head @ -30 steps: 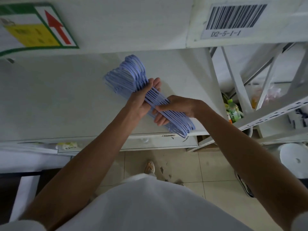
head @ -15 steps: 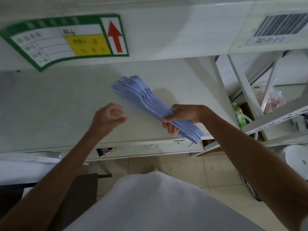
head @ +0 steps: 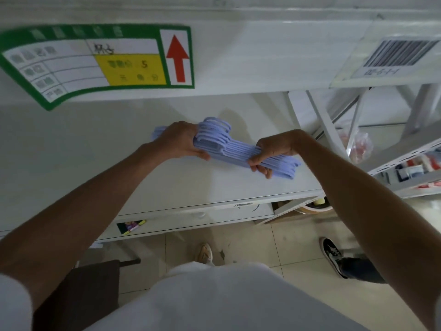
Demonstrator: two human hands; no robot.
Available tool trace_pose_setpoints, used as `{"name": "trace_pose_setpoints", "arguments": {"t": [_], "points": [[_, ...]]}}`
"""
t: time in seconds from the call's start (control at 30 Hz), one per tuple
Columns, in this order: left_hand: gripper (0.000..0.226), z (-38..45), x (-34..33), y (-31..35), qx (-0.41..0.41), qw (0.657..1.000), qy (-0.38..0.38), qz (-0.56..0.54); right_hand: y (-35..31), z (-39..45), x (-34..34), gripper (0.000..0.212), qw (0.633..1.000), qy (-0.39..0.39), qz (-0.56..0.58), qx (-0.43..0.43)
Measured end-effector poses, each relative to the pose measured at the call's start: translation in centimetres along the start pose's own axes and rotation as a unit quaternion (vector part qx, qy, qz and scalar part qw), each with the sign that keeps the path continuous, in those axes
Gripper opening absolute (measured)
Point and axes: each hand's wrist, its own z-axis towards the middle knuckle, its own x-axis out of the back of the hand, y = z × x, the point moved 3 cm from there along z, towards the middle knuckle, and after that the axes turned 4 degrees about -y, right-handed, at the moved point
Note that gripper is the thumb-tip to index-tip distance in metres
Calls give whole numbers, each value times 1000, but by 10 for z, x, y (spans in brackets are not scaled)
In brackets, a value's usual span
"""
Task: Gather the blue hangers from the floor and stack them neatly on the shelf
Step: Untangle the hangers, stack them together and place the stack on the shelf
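Note:
A bundle of several light blue hangers [head: 235,149] lies across the white shelf [head: 71,158], hooks pointing away from me. My left hand [head: 179,140] grips the bundle's left part, just left of the hooks. My right hand [head: 274,149] is closed around the right part, with the hanger ends sticking out past it. Whether the bundle rests on the shelf or hovers just above it I cannot tell.
A green-framed label with a red arrow [head: 177,58] and a barcode tag [head: 401,54] sit on the shelf beam above. A white upright post [head: 324,125] stands right of the hangers. Another person's dark shoe [head: 333,254] is on the tiled floor at right.
My left hand, which had let go and pulled back as a fist, has returned and gripped the bundle's left part. The bundle has turned to lie more level across the shelf.

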Motion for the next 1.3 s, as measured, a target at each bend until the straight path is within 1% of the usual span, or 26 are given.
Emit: {"name": "trace_pose_setpoints", "arguments": {"t": [0.07,0.17,0.2,0.27,0.3,0.4,0.43,0.47,0.53,0.57,0.63,0.67,0.73,0.8,0.9,1.0,1.1,1.17,1.23,1.3], "points": [[76,-4,-11,6,-14,1000,22,6,-3,-7,15,27,997,41,-60,-37],[84,2,-22,11,-17,1000,-12,17,-7,-18,29,35,982,105,-142,-71],[88,5,-21,11,-11,1000,-9,19,-8,-23,32,39,976,131,-159,-73],[90,11,-16,11,6,1000,24,15,-10,-33,38,45,961,187,-192,-69],[86,12,-13,12,12,999,38,2,-12,-37,40,48,950,215,-217,-69],[63,13,-10,15,10,999,43,-26,-14,-44,36,58,904,298,-300,-66],[60,14,-9,15,11,999,40,-32,-13,-44,31,63,888,326,-319,-65],[64,16,-9,13,18,998,39,-34,-11,-43,24,68,871,358,-330,-63],[86,22,-5,10,29,999,35,-23,-6,-41,14,78,835,432,-339,-40],[93,25,-3,10,27,999,31,-16,-4,-38,11,81,815,464,-346,-18],[93,30,-1,12,18,999,27,-3,0,-31,6,81,789,503,-352,8],[91,31,-1,13,17,999,29,6,1,-26,5,79,786,513,-346,7],[89,30,-8,14,22,999,36,33,6,-15,0,71,791,523,-316,-6],[87,26,-18,12,20,996,62,63,11,-6,-6,60,796,530,-292,-7],[71,17,-24,11,6,988,128,86,14,-2,-8,52,790,540,-289,5],[60,15,-27,18,3,982,146,119,15,0,-6,48,790,541,-288,7],[62,25,-18,26,22,980,123,154,12,2,2,43,787,548,-283,7],[63,32,-12,28,42,974,87,205,9,4,9,42,789,548,-278,0],[44,35,-15,31,67,966,58,242,9,5,12,42,788,552,-274,-2],[34,35,-18,36,110,964,57,234,9,7,11,47,783,560,-271,-1]]}}
